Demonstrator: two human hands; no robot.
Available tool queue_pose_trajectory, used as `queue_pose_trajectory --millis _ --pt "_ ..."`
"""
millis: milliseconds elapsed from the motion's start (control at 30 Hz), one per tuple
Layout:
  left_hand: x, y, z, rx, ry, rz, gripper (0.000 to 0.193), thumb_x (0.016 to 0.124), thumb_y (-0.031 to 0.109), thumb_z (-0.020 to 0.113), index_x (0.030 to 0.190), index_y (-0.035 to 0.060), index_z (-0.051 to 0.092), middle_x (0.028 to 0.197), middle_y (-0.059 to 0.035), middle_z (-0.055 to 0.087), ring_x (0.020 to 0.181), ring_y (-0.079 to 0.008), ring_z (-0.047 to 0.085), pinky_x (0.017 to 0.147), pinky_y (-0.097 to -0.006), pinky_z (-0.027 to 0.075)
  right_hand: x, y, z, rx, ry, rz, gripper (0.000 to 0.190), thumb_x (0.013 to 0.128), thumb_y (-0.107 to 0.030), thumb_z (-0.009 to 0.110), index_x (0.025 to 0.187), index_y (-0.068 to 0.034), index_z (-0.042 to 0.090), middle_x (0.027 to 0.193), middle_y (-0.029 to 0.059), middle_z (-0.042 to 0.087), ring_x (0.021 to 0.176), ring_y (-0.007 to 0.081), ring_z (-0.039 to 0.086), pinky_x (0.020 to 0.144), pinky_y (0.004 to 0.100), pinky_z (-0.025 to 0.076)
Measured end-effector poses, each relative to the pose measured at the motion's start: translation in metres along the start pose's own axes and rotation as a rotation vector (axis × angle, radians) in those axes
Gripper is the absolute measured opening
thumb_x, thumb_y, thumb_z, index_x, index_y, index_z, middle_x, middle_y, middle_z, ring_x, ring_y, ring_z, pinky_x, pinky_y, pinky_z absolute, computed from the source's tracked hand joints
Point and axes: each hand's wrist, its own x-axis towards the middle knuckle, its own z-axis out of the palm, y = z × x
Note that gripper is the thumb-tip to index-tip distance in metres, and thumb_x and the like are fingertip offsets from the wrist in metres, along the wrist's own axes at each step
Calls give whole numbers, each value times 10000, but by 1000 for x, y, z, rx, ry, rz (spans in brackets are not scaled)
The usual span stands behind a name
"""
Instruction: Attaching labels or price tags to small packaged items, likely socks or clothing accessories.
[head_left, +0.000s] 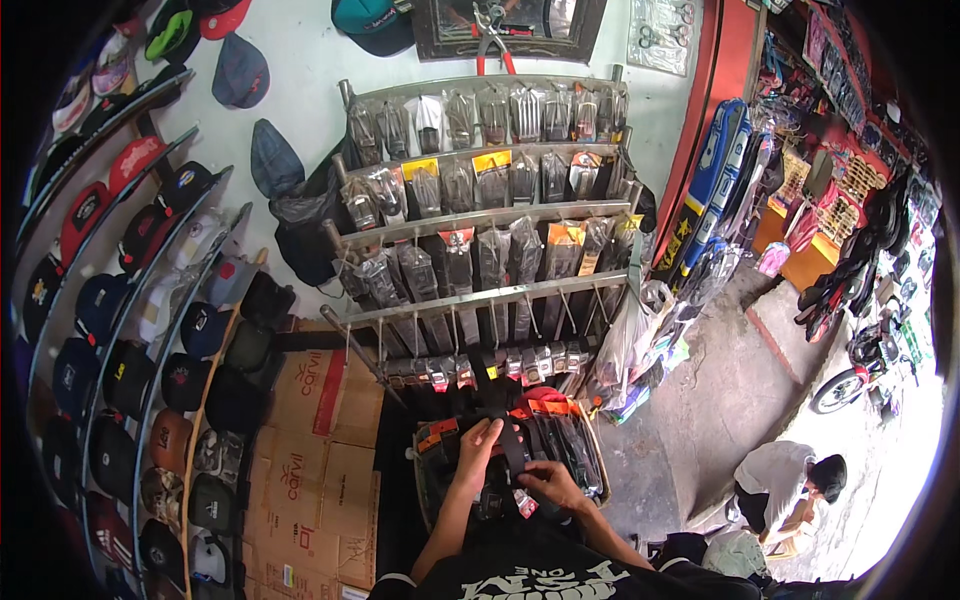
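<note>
A black belt-like strap (513, 448) runs between my hands. My left hand (477, 448) grips its upper part, thumb on top, while my right hand (553, 484) pinches the lower end between thumb and fingers. A small tag with red and white print (525, 504) hangs just under the right hand. Below both hands stands a box (604, 480) of plastic-wrapped goods with orange header cards (555, 409). Dark packaged items fill it, and my hands hide part of them. Something red (541, 395) lies at the box's far side.
A metal rack (480, 298) of packaged belts rises beyond the box. Caps (126, 379) line shelves at left, beside stacked cardboard boxes (300, 450). Plastic bags (634, 337) hang off the rack's right end. A person (780, 480) bends low at lower right; a motorcycle (847, 382) stands behind.
</note>
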Motion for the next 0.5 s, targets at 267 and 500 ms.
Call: queue_pose_trajectory --millis 267,500 --pt "-35 -49 -24 117 -125 -134 500 990 412 475 1305 25 506 1180 -34 587 1046 -116 572 906 -283 469 24 -75 13 138 165 -171 194 892 -68 658 1067 11 637 941 16 668 838 62 592 730 223 485" --pt "-58 -45 -24 110 -128 11 331 897 120 665 1182 -25 579 1085 -55 651 973 -104 596 889 -240 463 51 -100 20 120 103 -248 173 892 -78 664 1041 7 649 863 -25 627 763 36 548 662 198 450"
